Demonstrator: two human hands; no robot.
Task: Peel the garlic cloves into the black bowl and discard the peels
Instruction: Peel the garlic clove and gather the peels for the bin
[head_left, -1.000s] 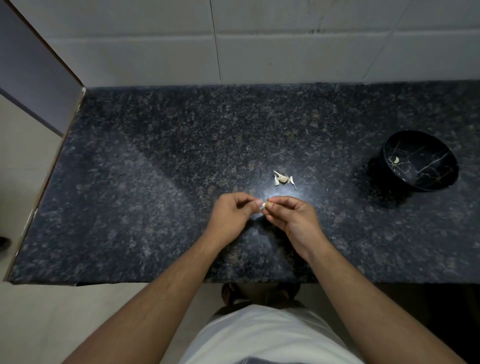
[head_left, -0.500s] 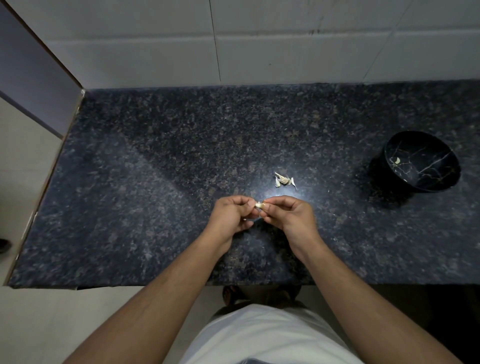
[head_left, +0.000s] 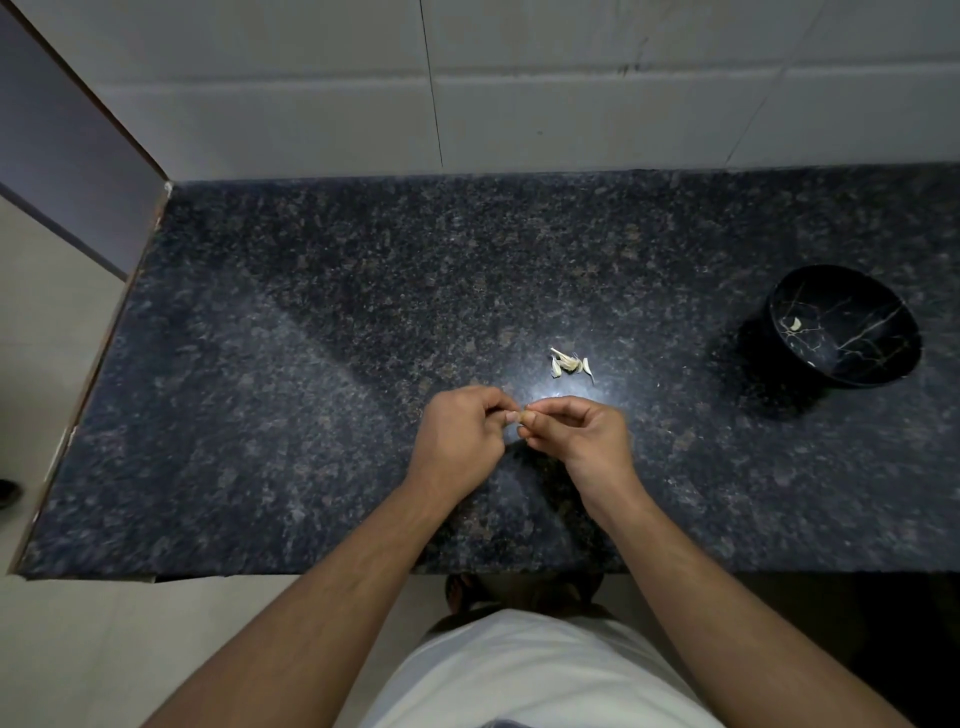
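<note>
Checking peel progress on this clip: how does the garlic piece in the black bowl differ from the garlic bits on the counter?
The bowl piece lies alone inside the black bowl; the counter bits form a small cluster, just beyond both hands. The bowl piece looks rounded, the counter bits thin and pointed. Both are pale.

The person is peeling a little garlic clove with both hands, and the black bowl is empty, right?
Not quite. The head view shows the black bowl already has one small pale piece inside. The rest is right: the left hand and right hand pinch a tiny garlic clove between them.
</note>
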